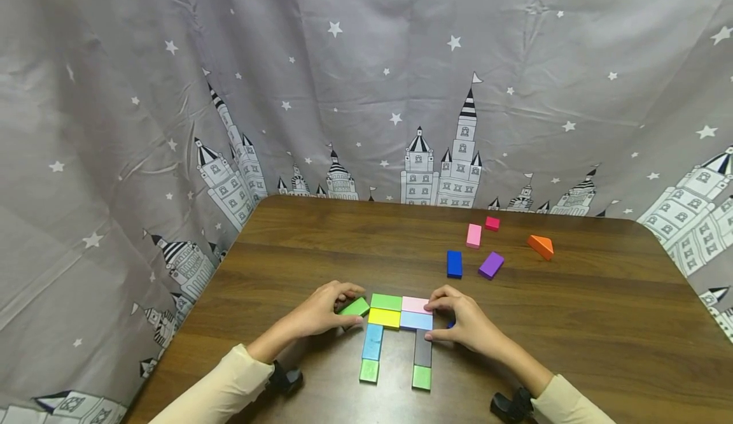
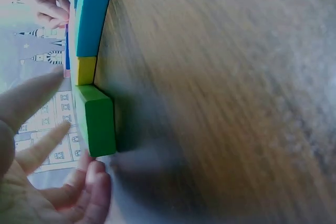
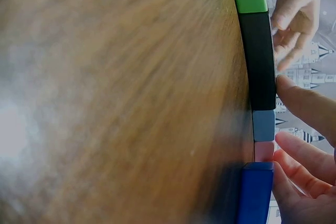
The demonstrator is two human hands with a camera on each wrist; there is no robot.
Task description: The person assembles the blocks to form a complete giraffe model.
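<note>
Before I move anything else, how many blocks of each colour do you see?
Green blocks: 4
Pink blocks: 2
Light blue blocks: 2
Dark blue blocks: 2
Yellow block: 1
Dark grey block: 1
Purple block: 1
Orange block: 1
Red block: 1
Total in view: 15

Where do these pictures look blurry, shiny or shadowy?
Head view: mostly crisp, pale sheen on the tabletop; left wrist view: tabletop blurred, soft dark shadow beside the green block; right wrist view: bright glare at left edge, tabletop smeared, shadow beside the blue block.
</note>
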